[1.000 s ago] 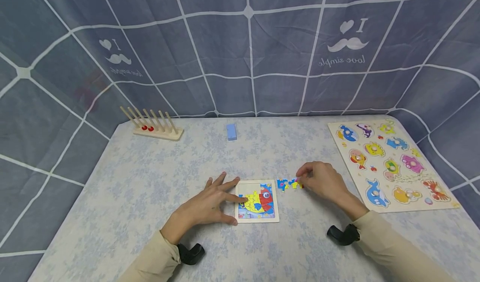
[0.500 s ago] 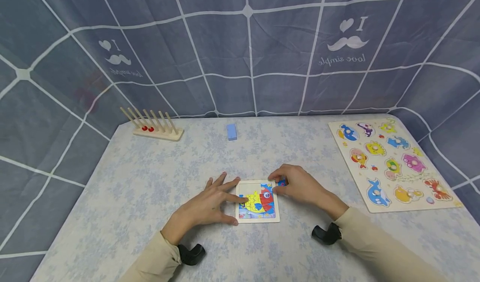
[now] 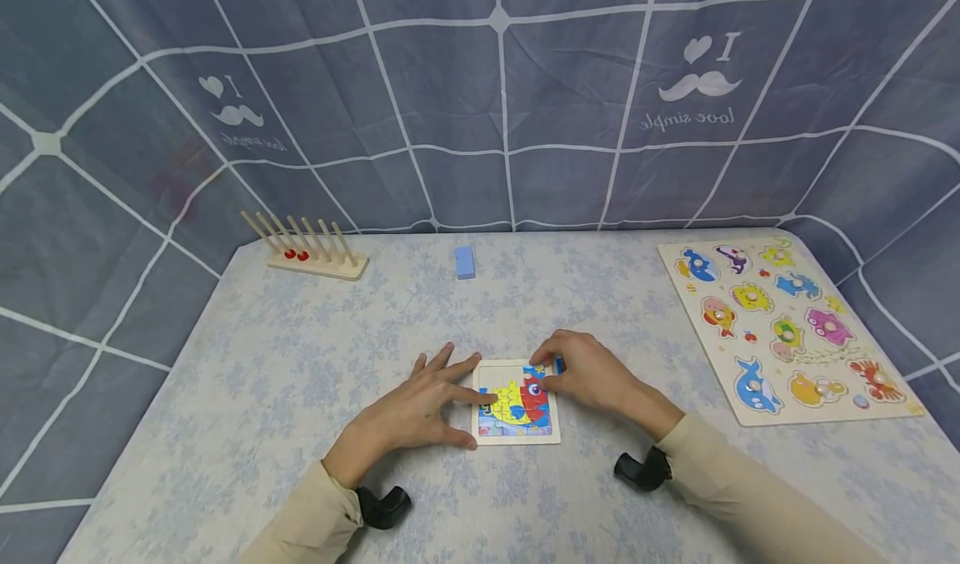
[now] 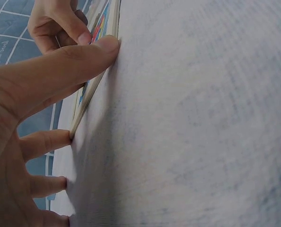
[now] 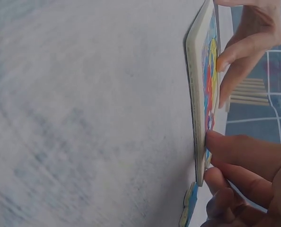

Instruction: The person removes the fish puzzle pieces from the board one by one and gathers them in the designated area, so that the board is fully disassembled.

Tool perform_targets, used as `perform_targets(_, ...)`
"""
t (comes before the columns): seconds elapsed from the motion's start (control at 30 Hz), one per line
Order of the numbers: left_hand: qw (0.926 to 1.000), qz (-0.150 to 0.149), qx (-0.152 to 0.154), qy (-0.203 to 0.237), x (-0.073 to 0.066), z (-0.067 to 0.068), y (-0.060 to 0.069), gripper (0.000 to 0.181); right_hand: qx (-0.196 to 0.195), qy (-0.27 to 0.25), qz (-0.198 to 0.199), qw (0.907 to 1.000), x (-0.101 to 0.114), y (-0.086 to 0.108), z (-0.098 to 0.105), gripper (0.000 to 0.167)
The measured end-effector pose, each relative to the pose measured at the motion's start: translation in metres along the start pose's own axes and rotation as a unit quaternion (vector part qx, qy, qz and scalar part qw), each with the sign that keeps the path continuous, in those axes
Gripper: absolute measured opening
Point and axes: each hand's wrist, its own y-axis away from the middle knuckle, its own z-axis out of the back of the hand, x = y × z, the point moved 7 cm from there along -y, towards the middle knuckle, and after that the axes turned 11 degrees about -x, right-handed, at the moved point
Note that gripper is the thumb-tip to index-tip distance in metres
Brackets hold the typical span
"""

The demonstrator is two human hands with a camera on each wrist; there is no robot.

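Observation:
A jigsaw puzzle [image 3: 513, 410] of a yellow and red fish lies in a shallow wooden frame [image 3: 525, 441], with bare board at its upper left. My left hand [image 3: 423, 406] spreads over the frame's left side; its thumb touches the lower left corner and its index finger rests on the puzzle. At the upper right corner, my right hand [image 3: 592, 372] pinches a small puzzle piece [image 5: 208, 157] between thumb and index finger, mostly hidden by them. Loose puzzle pieces [image 5: 189, 205], blue and yellow, lie just outside the frame beside the right hand.
A peg puzzle board [image 3: 795, 331] with sea animals lies at the right. At the back left stands a wooden peg rack [image 3: 318, 266] with red beads. A blue block [image 3: 464, 262] sits near the back edge. A grey checked curtain [image 3: 442, 97] rises behind the table.
My right hand has moved left from the loose pieces to the frame's upper right corner, then slightly further left over the edge. The left hand has stayed in place.

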Motion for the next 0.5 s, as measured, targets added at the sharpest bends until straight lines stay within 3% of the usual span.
perform_targets(0.23, 1.0000, -0.001, -0.003, -0.003, -0.0005, 0.0003, -0.0009, 0.062, -0.003, -0.015, -0.022, 0.9996, 0.0008, -0.0011, 0.0015, 0.024)
perform_targets(0.5, 1.0000, 0.004, -0.004, 0.002, 0.0002, -0.0002, -0.0002, 0.062, 0.001, -0.051, -0.015, 0.9986, 0.0031, 0.0045, 0.0036, 0.024)
